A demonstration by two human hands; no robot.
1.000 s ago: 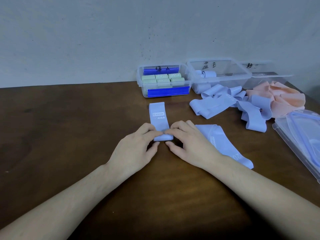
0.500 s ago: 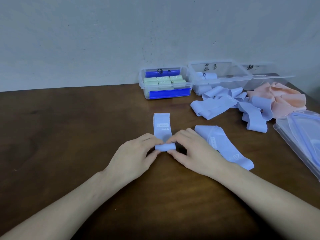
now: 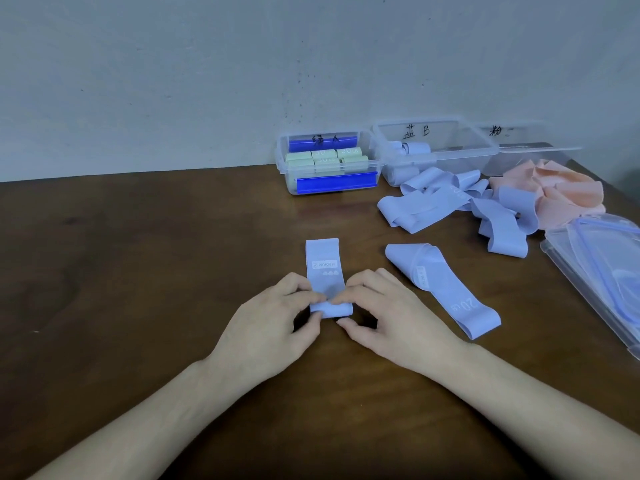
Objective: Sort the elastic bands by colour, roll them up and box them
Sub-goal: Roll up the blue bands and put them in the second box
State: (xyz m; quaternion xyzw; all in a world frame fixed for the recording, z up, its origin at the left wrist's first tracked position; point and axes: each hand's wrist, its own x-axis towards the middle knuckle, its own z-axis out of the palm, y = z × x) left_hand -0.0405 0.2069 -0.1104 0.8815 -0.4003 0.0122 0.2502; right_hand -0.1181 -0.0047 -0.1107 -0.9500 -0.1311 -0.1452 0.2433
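**Both hands on the near end of a blue band, roll just begun**

The blue elastic band [image 3: 325, 271] lies flat on the brown wooden table [image 3: 138, 271], its long axis running straight away from the person, toward the wall. Its near end is turned over into a small roll, and that roll lies crosswise, at right angles to the band's length. The far end, with the printed label, points away from the hands and lies free.

The left hand [image 3: 273, 327] holds the roll's left end, forefinger on top and thumb beneath it at the near side. The right hand [image 3: 384, 320] does the same at the roll's right end, fingertips meeting the left hand's over the middle of the band. Both hands are curled narrow around the roll, neither nearer than the other; the band sits squarely between them.

The coming move, by my judgement, turns on this: the unrolled length stretches directly ahead of the fingertips, so the roll must be pushed forward along that axis, both hands keeping pace or the roll will skew.

Just right of the right hand lies a second flat blue band [image 3: 446, 289], slanting away to the left. Further off beyond the right hand are a heap of loose blue bands [image 3: 450, 206] and a pile of pink bands [image 3: 561, 195]. Beyond the fingertips, by the wall, stand a clear box of rolled green bands [image 3: 329, 164] and a clear box with a blue roll [image 3: 433, 147], where this one should go.
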